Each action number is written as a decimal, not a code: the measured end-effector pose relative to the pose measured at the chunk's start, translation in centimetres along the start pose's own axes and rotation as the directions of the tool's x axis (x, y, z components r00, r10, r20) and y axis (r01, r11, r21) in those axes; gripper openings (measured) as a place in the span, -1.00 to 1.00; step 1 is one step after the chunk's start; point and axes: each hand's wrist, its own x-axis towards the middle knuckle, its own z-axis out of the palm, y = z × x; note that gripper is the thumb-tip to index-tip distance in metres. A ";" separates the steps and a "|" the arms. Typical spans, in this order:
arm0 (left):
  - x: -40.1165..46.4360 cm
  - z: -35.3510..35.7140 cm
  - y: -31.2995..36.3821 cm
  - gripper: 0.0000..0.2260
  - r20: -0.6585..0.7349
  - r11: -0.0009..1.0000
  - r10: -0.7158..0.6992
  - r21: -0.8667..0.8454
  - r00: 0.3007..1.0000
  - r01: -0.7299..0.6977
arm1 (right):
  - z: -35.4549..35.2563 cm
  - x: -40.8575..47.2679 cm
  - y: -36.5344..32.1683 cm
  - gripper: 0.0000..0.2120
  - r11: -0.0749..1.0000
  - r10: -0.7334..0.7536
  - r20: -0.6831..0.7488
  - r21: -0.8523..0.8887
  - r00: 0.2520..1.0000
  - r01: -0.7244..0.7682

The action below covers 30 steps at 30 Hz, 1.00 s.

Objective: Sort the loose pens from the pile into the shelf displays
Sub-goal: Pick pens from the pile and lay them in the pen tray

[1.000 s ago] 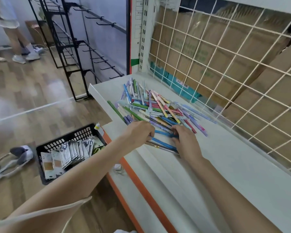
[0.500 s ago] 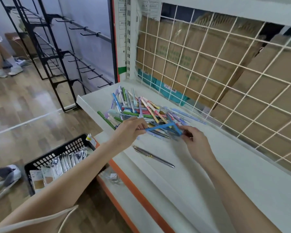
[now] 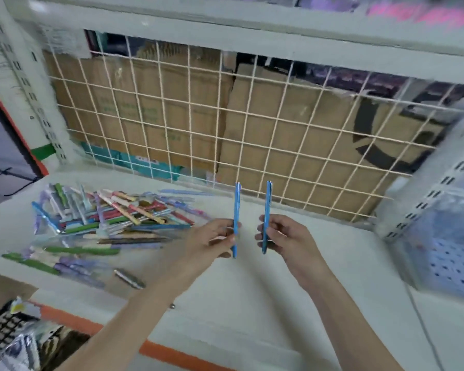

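Observation:
A pile of loose pens (image 3: 110, 223) in many colours lies on the left of the white shelf (image 3: 252, 295). My left hand (image 3: 212, 241) pinches one blue pen (image 3: 237, 204) and holds it upright above the shelf. Right beside it, my right hand (image 3: 281, 238) pinches a second blue pen (image 3: 267, 202), also upright. The two pens stand side by side, a little apart, to the right of the pile. A single dark metallic pen (image 3: 129, 278) lies apart from the pile near the shelf's front.
A white wire grid (image 3: 225, 124) backs the shelf, with cardboard boxes behind it. A translucent perforated bin (image 3: 445, 253) stands at the right end. A black basket (image 3: 3, 333) of packaged goods sits low at the left. The shelf front has an orange edge (image 3: 172, 354).
Both hands have lifted away from the pile to the right, each now holding a blue pen upright. The view has swung right, showing the bin.

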 end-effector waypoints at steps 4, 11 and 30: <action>0.0 5.7 -0.4 -0.82 0.086 0.999 0.031 0.004 0.996 -0.032 | -4.4 -3.1 0.4 -0.77 1.000 0.008 -0.123 0.026 0.992 -0.005; -1.0 14.7 0.1 -0.64 0.219 0.998 0.040 0.030 0.975 -0.047 | -12.6 -9.1 0.6 -0.80 0.995 -0.012 -0.294 0.090 0.956 0.040; -11.6 58.4 -0.4 -0.33 0.728 0.995 0.101 -0.060 0.678 -0.084 | -45.9 -38.7 0.4 -0.83 0.995 -0.052 -0.818 0.007 0.573 0.101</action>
